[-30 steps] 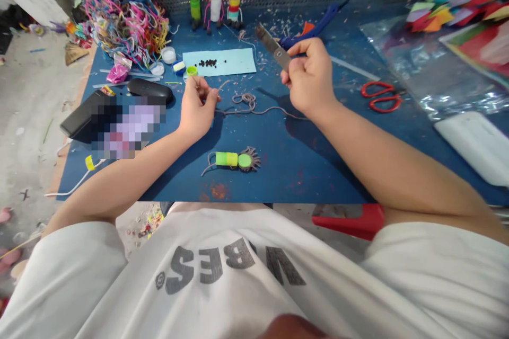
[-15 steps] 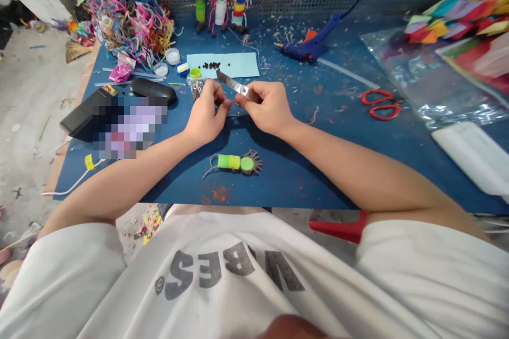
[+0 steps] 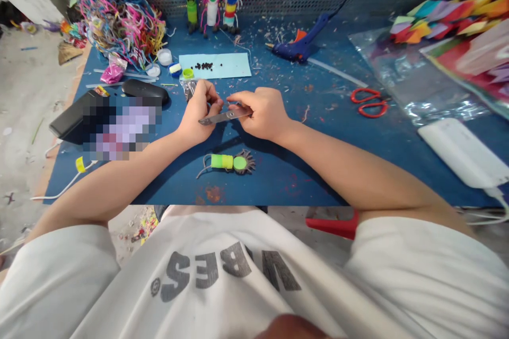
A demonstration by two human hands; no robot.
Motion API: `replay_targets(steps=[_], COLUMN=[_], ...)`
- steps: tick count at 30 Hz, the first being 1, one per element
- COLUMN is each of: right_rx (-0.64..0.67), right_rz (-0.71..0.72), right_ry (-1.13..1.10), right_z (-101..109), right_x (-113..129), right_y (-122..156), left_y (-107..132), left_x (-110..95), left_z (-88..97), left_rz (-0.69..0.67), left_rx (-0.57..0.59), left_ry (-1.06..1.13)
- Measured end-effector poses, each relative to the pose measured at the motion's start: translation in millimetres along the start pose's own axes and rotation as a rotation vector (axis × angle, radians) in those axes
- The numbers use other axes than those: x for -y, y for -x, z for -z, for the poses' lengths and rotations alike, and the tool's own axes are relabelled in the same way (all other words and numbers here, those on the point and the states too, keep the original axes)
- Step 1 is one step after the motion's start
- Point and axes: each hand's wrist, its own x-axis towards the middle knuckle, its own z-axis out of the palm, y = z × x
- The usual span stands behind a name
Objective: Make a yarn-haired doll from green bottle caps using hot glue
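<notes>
My right hand (image 3: 265,112) is closed around a slim metal knife (image 3: 228,115). Its blade points left, with a round rivet or hole near the grip, and its tip overlaps my left hand in view. My left hand (image 3: 200,111) is closed in a pinch; whatever lies between the fingertips is too small or hidden to name. Nearer my body, a small green and yellow doll (image 3: 221,161) with a round green head and grey yarn fringe lies on the blue table (image 3: 278,180). Just beyond my left hand is a clear packet (image 3: 188,89).
Black beads (image 3: 204,66) lie on a light blue card (image 3: 236,65). Three yarn-haired dolls (image 3: 212,8) stand behind it, beside a yarn heap (image 3: 123,26). A glue gun (image 3: 296,50), red scissors (image 3: 369,103) and a white power bank (image 3: 461,151) are to the right.
The knife has swung down, from pointing up and left to lying almost level across the gap between my hands. The whole view has shifted slightly, so the table things appear further left.
</notes>
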Motion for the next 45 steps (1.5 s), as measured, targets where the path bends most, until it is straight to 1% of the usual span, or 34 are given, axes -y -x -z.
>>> replay_targets(steps=[3, 6, 9, 11, 15, 17, 19, 24, 28, 31, 35, 39, 45], right_rx=[0.035, -0.012, -0.050, -0.045, -0.019, -0.020, -0.021, -0.039, -0.089, -0.099, -0.108, -0.125, -0.032], right_rz=[0.040, 0.064, 0.046, -0.011, -0.188, -0.241, -0.260, -0.275, -0.272, -0.282, -0.313, -0.334, -0.418], right_ry=[0.004, -0.033, -0.145, -0.289, -0.610, -0.705, -0.756, -0.744, -0.714, -0.721, -0.745, -0.786, -0.867], right_z=[-4.6, -6.6, -7.2, -6.9, -3.4, -1.2, 0.3, -0.4, -0.7, 0.5, 1.8, 1.8, -0.6], right_x=[-2.3, -1.2, 1.2, 2.9, 6.6, 8.2, 9.2, 9.9, 10.6, 11.4, 12.6, 12.2, 10.6], right_y=[-0.2, 0.5, 0.8, -0.5, -7.3, -10.6, -12.2, -10.8, -10.0, -9.5, -7.8, -5.6, -3.0], left_y=[0.5, 1.1, 1.2, 0.8, 0.1, 0.2, 0.2, -3.3, -6.8, -7.3, -6.6, -6.5, -6.4], left_x=[-6.1, -12.2, -16.5, -17.7, -17.6, -18.1, -20.0, -30.4, -38.9, -42.0, -43.2, -43.4, -42.6], left_z=[-0.2, 0.7, 2.0, 2.7, 3.1, 2.9, 3.0, 7.2, 12.0, 12.5, 11.4, 12.2, 14.0], left_rz=[-0.037, -0.033, -0.021, -0.021, -0.044, -0.025, 0.017, 0.148, 0.139, 0.145, 0.175, 0.166, 0.155], left_rx=[0.029, 0.061, 0.071, 0.079, 0.079, 0.093, 0.133, 0.283, 0.355, 0.365, 0.339, 0.334, 0.350], left_ry=[0.046, 0.079, 0.124, 0.168, 0.181, 0.168, 0.168, 0.144, 0.107, 0.100, 0.078, 0.078, 0.080])
